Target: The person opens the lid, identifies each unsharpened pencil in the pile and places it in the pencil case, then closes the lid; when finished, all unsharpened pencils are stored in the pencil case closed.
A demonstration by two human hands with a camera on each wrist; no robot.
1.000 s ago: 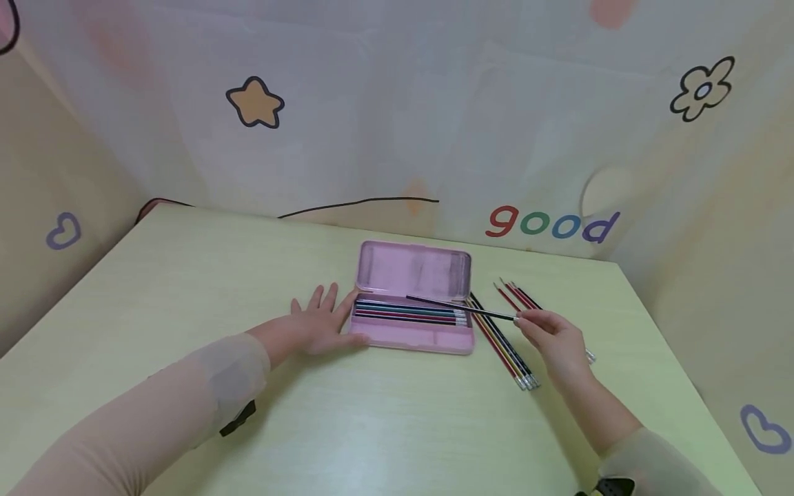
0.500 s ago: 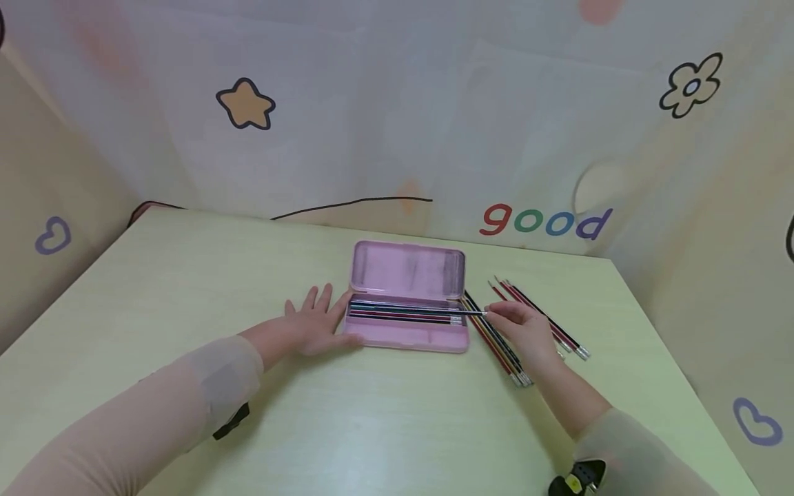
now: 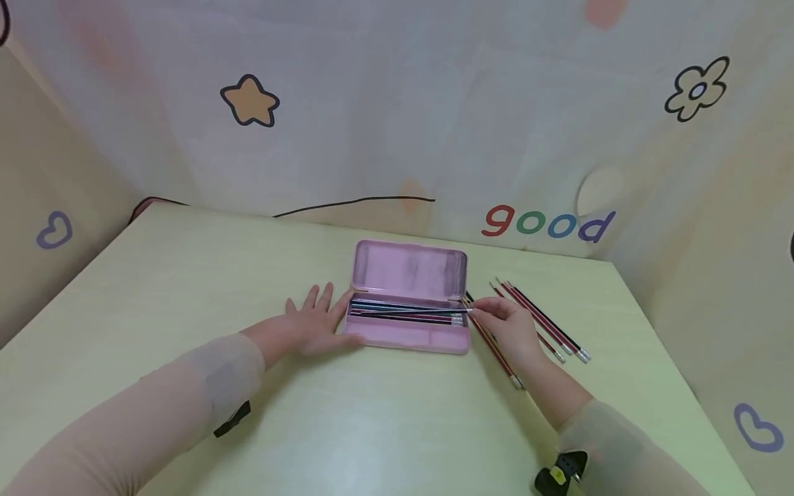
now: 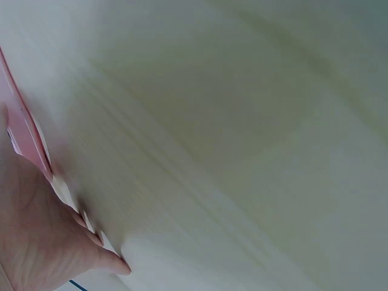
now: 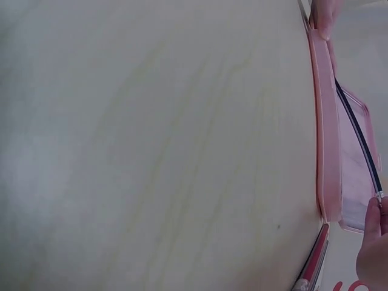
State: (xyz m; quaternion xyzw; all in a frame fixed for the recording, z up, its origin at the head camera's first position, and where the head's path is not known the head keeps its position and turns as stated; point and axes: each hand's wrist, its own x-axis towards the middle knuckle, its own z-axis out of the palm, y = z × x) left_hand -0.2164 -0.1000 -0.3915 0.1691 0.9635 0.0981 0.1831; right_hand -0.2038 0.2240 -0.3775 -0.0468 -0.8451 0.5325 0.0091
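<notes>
An open pink pencil case [image 3: 397,336] lies on the table, its lid [image 3: 409,269] folded back. Several pencils [image 3: 434,320] lie lengthwise inside it. My left hand [image 3: 309,329] is spread with straight fingers against the case's left end; the left wrist view shows this hand [image 4: 45,233] beside the pink edge. My right hand [image 3: 511,334] pinches a dark pencil [image 5: 359,136] by its silver end, just beyond the case's right end. That pencil stretches over the tray at a slight angle above the others. In the right wrist view only part of the right hand [image 5: 373,248] shows.
Loose pencils [image 3: 496,355] lie slanted beside the case's right end, partly covered by my right hand. Farther right is another group of loose pencils [image 3: 548,320]. A patterned cloth [image 3: 384,124] hangs behind the pale table [image 3: 347,427].
My right hand has moved left, bringing the pencil from above the loose ones to over the tray and lowering it. The left hand stays at the case's left end.
</notes>
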